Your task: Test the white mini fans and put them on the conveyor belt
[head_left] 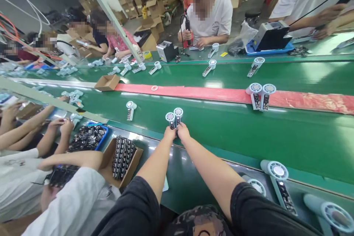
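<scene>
Blue fan (pixel 170 117) pinched in the left hand (pixel 169 133), over the green belt (pixel 149 120); beside it, second fan (pixel 178 112) pinched in the right hand (pixel 183 132). Maybe picking up or putting down, cannot tell; calls next for a steady hold. Farther right, two more fans (pixel 254 89). No words clear enough to read.

Can't see btms of held fans (pixel 178 115) behind L hand (pixel 169 133), R hand (pixel 183 132). Can't see full corner fan (pixel 336 215), cut by btm edge.
</scene>
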Demonstrator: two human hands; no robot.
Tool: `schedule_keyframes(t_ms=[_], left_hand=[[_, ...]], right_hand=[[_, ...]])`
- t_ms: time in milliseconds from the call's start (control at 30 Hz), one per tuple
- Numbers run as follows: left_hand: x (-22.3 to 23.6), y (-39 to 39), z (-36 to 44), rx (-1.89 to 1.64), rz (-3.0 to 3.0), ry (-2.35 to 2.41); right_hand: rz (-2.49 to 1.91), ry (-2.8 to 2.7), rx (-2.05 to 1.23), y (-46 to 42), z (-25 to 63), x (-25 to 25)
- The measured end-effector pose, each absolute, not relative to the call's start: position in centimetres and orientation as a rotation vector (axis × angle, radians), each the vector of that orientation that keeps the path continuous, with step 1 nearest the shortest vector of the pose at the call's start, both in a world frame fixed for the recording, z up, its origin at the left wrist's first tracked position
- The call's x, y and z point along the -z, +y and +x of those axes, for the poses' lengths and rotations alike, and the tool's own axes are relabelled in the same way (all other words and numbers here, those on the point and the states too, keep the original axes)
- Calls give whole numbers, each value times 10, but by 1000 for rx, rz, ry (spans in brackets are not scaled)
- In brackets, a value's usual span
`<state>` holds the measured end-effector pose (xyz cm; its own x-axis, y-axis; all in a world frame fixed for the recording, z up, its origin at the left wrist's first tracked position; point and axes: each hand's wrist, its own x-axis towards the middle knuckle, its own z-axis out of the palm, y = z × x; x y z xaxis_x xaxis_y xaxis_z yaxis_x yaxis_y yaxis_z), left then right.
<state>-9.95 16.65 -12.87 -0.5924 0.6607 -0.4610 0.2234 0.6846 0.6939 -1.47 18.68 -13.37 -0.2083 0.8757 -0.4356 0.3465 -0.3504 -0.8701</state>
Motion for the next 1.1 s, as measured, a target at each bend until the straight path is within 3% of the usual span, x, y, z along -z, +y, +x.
schedule_keyframes(t_ms=[267, 533, 867, 1100], left_hand=[[106, 93, -62, -973, 667, 1690], [58, -34, -41, -715, 515, 1255], [25, -17, -27, -749, 644, 1086], [76, -7, -30, -698, 861, 1308]], right_hand=[[-1479, -646, -1813, 128, 40, 124], [-1254, -464, -1762, -23, 144, 71], [-909, -630, -1686, -49, 165, 24], [-1560, -905, -1555, -15, 126, 68]])
